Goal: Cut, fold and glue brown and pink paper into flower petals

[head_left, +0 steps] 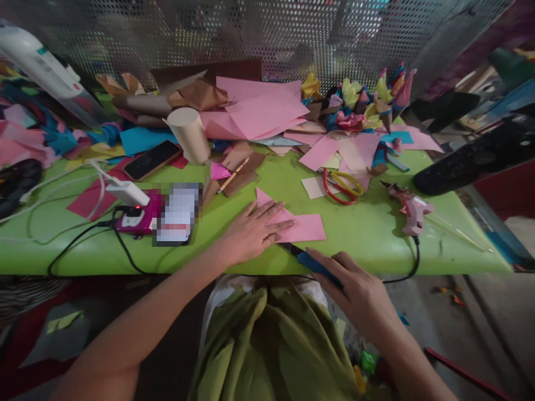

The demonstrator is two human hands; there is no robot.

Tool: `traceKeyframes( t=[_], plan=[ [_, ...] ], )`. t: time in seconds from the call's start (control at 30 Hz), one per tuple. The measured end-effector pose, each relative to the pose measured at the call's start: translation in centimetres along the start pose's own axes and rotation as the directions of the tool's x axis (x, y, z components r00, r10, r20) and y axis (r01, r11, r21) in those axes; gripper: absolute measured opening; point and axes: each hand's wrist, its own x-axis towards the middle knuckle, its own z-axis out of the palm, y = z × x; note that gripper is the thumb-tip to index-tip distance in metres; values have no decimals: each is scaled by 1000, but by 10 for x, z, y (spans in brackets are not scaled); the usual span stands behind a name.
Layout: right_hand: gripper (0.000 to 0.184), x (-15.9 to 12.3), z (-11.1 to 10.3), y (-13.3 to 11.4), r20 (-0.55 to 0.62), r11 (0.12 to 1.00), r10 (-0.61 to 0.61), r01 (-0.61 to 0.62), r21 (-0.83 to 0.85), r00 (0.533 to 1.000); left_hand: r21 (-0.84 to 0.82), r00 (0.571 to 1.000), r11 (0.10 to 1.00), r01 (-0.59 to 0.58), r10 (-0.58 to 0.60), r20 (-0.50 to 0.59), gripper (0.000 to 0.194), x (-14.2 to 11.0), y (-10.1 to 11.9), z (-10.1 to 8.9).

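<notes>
A folded sheet of pink paper [307, 226] lies on the green tabletop near its front edge. Pressed flat across its left part is my left hand [253, 231], fingers stretched out. My right hand [349, 278] grips the blue handle of a utility knife [307, 259]. The knife's dark blade meets the paper's lower edge, just right of my left fingers; its tip is hidden there. Beyond the paper sit scissors [346, 186] with red and yellow handles, beside a pale paper piece [314, 187].
A pink glue gun [412, 210] with its cord stands at right, near a black cylinder [463, 150]. At left are a magenta power strip [136, 220], two phones and cables. A cardboard tube [190, 136], pink sheets [263, 108] and paper flowers [363, 100] line the back.
</notes>
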Motion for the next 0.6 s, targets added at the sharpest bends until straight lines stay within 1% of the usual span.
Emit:
traceKeyframes(
  t=[0.13, 0.23, 0.33, 0.4, 0.5, 0.6],
  plan=[
    [41, 1, 2, -6, -3, 999, 14, -14, -39, 1000, 7, 1000, 1000, 0, 0, -18, 49, 0, 0, 0],
    [40, 2, 4, -7, -1, 999, 10, -10, -46, 1000, -8, 1000, 1000, -25, 25, -2, 48, 2, -6, -4],
    [41, 1, 4, -3, -7, 1000, 5, -5, -16, 1000, -20, 995, 995, -101, 101, 1, 48, 2, -15, -8],
    [41, 0, 3, 0, -6, 1000, -10, 10, 15, 1000, -14, 992, 992, -129, 129, -15, 47, 1, -18, -9],
    [41, 1, 2, 2, -8, 997, -36, 37, 63, 999, -8, 991, 992, -127, 126, -34, 48, 0, -20, -7],
    [42, 3, 3, -3, -7, 996, -43, 43, 75, 999, -4, 991, 992, -130, 130, -37, 49, 0, -19, -3]
  ],
)
